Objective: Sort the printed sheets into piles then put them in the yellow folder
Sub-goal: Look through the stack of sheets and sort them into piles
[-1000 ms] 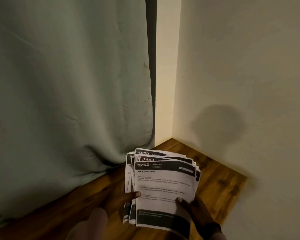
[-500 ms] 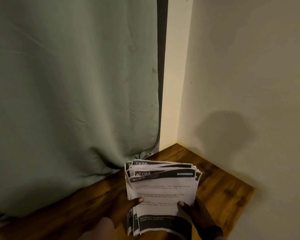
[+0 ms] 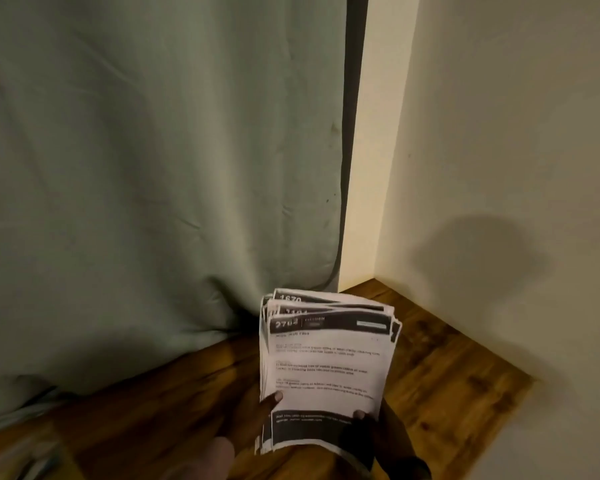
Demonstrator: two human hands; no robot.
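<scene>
Item: stack of printed sheets [image 3: 326, 362], white paper with black header and footer bands, held upright and slightly fanned above a wooden counter [image 3: 440, 375]. Top sheet carries a number beginning "27" and the word "KITCHEN" in its header; body text is too blurred to read. Sheets behind it show the number "1670" and a partly covered "104".

Left hand [image 3: 257, 415]: at the stack's lower left edge, thumb laid across the front of the top sheet, remaining fingers behind the stack and out of sight. Grip closed on the stack.

Right hand [image 3: 385, 431]: at the stack's lower right corner, thumb tip pressed on the dark footer band, fingers hidden behind the paper. Grip likewise closed on the stack.

Beyond the stack: pale green curtain [image 3: 153, 168] hanging to the left of it, its hem resting on the counter. Cream wall [image 3: 499, 150] to the right of the stack, meeting a brighter wall strip in the corner directly behind it.
</scene>
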